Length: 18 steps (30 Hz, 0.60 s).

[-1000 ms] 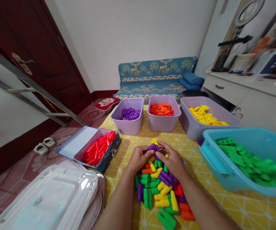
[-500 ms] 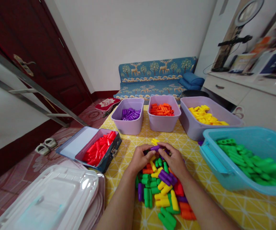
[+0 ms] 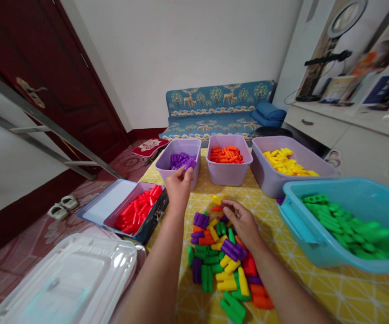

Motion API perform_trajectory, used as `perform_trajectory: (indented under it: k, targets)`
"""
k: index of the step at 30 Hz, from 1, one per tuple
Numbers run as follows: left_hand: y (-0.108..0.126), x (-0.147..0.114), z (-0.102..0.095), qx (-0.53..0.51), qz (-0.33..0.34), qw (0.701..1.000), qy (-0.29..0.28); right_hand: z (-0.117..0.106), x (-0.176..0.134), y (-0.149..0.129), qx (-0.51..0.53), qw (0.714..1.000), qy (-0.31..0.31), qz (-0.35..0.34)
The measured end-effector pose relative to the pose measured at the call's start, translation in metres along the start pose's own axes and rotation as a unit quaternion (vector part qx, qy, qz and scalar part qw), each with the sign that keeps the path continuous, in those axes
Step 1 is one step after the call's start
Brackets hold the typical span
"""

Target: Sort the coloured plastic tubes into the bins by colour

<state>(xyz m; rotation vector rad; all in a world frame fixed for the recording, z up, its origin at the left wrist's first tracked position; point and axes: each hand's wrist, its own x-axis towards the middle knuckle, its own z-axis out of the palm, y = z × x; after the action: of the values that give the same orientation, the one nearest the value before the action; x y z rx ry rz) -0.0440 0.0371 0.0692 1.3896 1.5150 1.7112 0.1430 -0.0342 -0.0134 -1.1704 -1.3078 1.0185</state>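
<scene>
My left hand pinches a purple plastic building block at the front rim of the lilac bin with purple blocks. Its thumb and fingers are closed on the piece. Over the upper right of a mixed heap of blocks hovers my right hand, its thumb and fingers apart and nothing visible between them. Close to its fingertips lie a yellow block and an orange block. Part of the heap is hidden beneath this hand.
Beyond the heap stand a lilac bin of orange blocks and a lilac bin of yellow blocks. A turquoise tub holds green blocks at right. Left are an open case of red blocks and stacked clear lids.
My left hand has moved forward and left from the heap to the purple bin, carrying the purple block. My right hand, earlier beside it at that block, stays over the heap.
</scene>
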Motion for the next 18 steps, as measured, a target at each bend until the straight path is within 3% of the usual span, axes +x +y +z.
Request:
perform_trajectory:
  k: [3, 7, 11, 14, 18]
  targets:
    - [-0.002, 0.014, 0.001, 0.039, 0.044, 0.998, -0.014, -0.001, 0.000, 0.001, 0.002, 1.000, -0.004, -0.003]
    - [-0.004, -0.020, -0.008, 0.046, 0.116, 0.986, -0.113, -0.001, 0.002, 0.004, 0.009, 1.000, 0.009, -0.019]
    - [-0.012, -0.066, -0.031, 0.206, 0.046, 0.946, -0.247, -0.002, 0.003, 0.007, 0.000, 1.000, 0.016, -0.020]
    - [-0.020, -0.081, -0.043, 0.277, 0.010, 0.901, -0.333, -0.002, 0.003, 0.006, -0.013, 0.999, 0.019, -0.025]
    - [-0.028, -0.079, -0.033, 0.287, 0.030, 0.893, -0.344, -0.001, 0.002, 0.003, -0.035, 0.999, 0.013, -0.033]
